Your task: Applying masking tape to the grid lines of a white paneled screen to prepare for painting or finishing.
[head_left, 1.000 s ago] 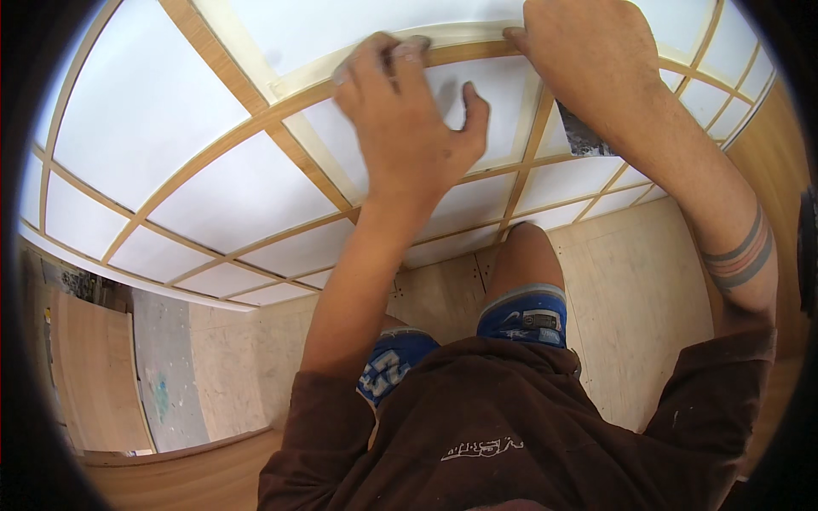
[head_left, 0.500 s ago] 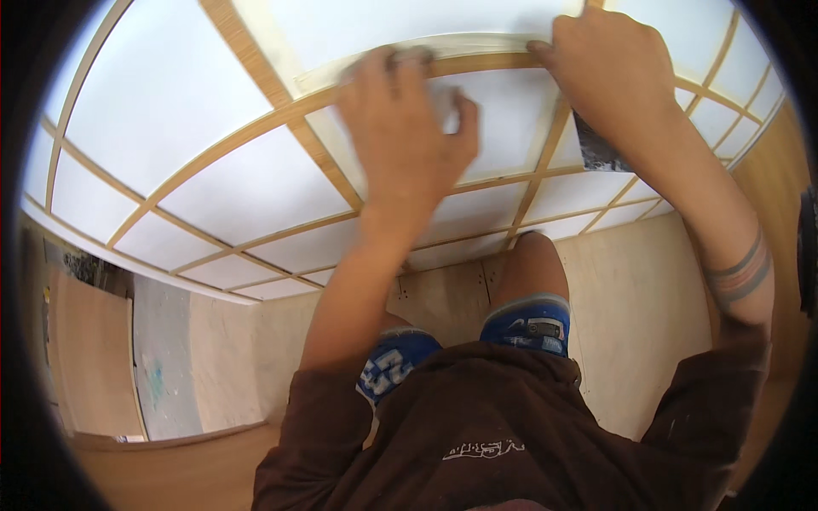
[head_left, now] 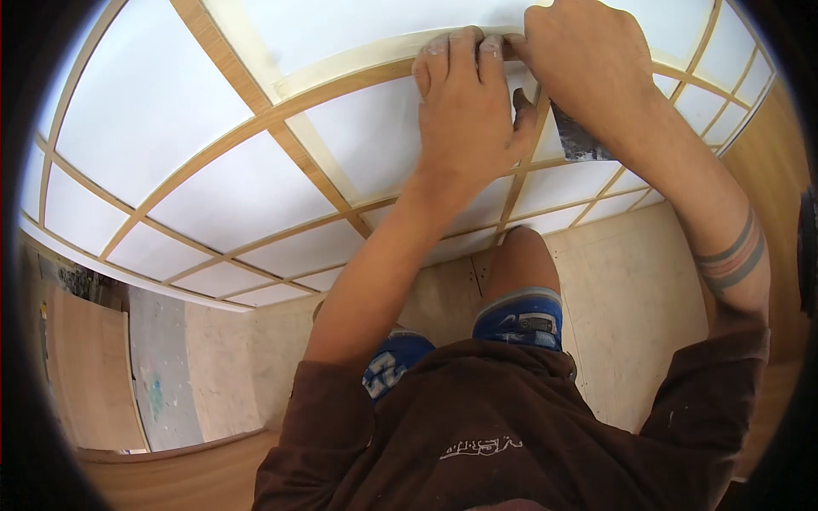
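A white panel crossed by thin wooden strips [head_left: 334, 89] stands before me. Pale masking tape [head_left: 341, 66] runs along one curved-looking strip and up the side of the white pane [head_left: 366, 30] above it. My left hand [head_left: 467, 123] lies on this strip and the tape, fingers stretched out and thumb apart, holding nothing. Just right of it, my right hand [head_left: 588, 51] is closed, knuckles up, its thumb side against the same strip. What its fingers grip is hidden. Below the right palm shows a dark, shiny flat piece [head_left: 579, 139]; I cannot tell whether the hand holds it.
Under the panel is a light plywood floor [head_left: 618, 289], where my knees are. At the lower left, beyond a wooden edge [head_left: 179, 451], lie a brown board [head_left: 89, 366] and a paint-stained grey strip [head_left: 162, 358]. A wooden surface [head_left: 771, 179] stands at the right.
My left hand has moved right along the strip, from a blurred, curled pose to lying flat beside my right hand. The view has shifted slightly; my right hand stays at nearly the same spot on the panel.
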Available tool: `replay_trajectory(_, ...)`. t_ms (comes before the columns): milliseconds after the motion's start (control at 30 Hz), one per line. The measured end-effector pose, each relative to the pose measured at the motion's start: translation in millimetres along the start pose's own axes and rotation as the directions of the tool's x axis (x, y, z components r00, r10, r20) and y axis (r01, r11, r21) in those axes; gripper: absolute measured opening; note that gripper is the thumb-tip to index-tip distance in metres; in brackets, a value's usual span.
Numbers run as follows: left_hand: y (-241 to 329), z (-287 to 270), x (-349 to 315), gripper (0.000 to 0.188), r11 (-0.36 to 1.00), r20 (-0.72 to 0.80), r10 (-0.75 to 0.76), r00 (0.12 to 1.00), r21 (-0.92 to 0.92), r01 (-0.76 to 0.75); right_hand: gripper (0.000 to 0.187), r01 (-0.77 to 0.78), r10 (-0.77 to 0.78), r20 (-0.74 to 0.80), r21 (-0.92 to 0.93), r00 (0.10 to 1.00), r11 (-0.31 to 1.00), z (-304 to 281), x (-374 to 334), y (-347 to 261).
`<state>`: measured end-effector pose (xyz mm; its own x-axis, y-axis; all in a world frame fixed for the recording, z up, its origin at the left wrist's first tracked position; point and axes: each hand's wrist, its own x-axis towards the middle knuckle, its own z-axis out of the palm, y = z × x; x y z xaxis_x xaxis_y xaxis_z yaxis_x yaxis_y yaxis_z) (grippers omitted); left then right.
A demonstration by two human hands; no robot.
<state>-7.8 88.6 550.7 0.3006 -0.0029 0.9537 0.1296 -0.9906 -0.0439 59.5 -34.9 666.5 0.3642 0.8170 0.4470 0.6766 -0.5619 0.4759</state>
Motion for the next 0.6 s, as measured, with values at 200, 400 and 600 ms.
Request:
replay_trajectory(200, 2.4, 3.7, 0.9, 0.057, 0.999, 0.054, 0.002, 0.999, -0.038, 0.0, 0.031, -0.018, 0.014, 0.04, 0.12, 0.999, 0.993, 5.7, -8.6, 12.9)
replay_trajectory(400, 2.7, 6.4, 3.3, 0.053, 0.999, -0.002, -0.001, 1.0, -0.035, 0.001, 0.044, 0.107, -0.039, -0.278, 0.232, 0.96, 0.967, 33.1, -24.9, 34.3)
replay_trajectory(600, 2.4, 5.8, 0.1, 0.05, 1.0, 0.016, -0.011, 1.0, -0.004, 0.011, 0.04, 0.207, -0.135, -0.274, 0.255, 0.952, 0.945, 41.5, -36.4, 42.6)
